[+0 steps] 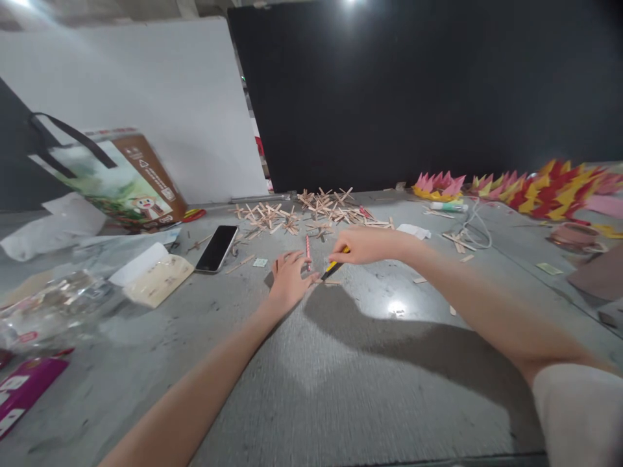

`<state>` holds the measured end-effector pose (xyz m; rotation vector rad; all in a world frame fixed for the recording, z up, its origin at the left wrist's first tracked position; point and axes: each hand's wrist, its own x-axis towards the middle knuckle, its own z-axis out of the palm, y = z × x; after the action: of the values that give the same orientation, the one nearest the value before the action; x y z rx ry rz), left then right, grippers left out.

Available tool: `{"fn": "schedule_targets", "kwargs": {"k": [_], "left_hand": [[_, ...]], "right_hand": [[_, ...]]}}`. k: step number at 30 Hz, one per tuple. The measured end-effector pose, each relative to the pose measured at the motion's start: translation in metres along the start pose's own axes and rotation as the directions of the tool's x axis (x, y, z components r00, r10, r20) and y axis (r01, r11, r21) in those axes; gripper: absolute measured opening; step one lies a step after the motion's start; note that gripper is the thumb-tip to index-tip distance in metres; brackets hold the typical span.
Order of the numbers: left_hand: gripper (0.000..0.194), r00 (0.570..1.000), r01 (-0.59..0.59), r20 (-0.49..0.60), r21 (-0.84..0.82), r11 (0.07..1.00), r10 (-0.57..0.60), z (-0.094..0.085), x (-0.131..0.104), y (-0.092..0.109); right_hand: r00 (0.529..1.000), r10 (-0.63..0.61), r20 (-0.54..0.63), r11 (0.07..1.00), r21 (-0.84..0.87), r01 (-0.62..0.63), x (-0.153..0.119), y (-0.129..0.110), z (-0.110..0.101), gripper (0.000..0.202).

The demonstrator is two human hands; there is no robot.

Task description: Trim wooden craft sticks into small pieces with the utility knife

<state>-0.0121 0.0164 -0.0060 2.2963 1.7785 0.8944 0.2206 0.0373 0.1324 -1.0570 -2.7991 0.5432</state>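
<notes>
In the head view, the small wooden craft stick (333, 283) lies flat on the grey tabletop (272, 402), to the right of the black-screened smartphone (217, 249) and a little nearer the person than it. It should handle as very light, stiff along its length and brittle across its thin width; being so narrow, it could skid or roll under a blade, so it is best pinned by fingertips at one end, clear of the edge. It looks pale tan, straight and slim, with its left end partly lost by the thumb. The left hand (288, 277), right of the smartphone, is spread and lowered, its thumb at that end; how firmly it presses I cannot tell. The right hand (354, 245), farther right of the smartphone, has its fingers curled tightly around a yellow-and-black craft knife (334, 268), whose tip points down at the stick. Beyond the smartphone and to its right sit heaped wooden sticks (325, 209), many crossed; a red-and-white striped rod (307, 248) lies between smartphone and right hand.
</notes>
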Motion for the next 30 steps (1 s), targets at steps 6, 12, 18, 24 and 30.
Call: {"fn": "schedule_targets", "kwargs": {"k": [6, 12, 18, 24, 30], "left_hand": [[0.046, 0.999, 0.022, 0.041, -0.036, 0.999, -0.020, 0.002, 0.005, -0.010], [0.060, 0.997, 0.070, 0.038, 0.058, 0.996, -0.072, 0.003, 0.004, -0.011], [0.063, 0.997, 0.056, 0.050, 0.076, 0.996, -0.060, 0.005, 0.005, -0.015], [0.060, 0.995, 0.084, 0.046, 0.046, 0.995, -0.086, 0.004, 0.007, -0.013], [0.057, 0.998, 0.066, -0.006, 0.014, 0.998, -0.066, 0.006, 0.008, -0.015]], "right_hand": [[0.998, 0.053, 0.014, 0.990, -0.134, -0.051, 0.010, -0.007, -0.001, 0.049], [0.975, -0.160, 0.152, 0.983, -0.062, 0.171, 0.032, -0.010, -0.008, 0.030], [0.930, -0.211, 0.301, 0.976, 0.007, 0.219, 0.051, -0.011, -0.015, 0.023], [0.912, -0.276, 0.305, 0.953, -0.038, 0.301, 0.062, -0.007, -0.012, 0.021], [0.919, -0.260, 0.297, 0.954, -0.069, 0.292, 0.061, -0.011, -0.012, 0.021]]}}
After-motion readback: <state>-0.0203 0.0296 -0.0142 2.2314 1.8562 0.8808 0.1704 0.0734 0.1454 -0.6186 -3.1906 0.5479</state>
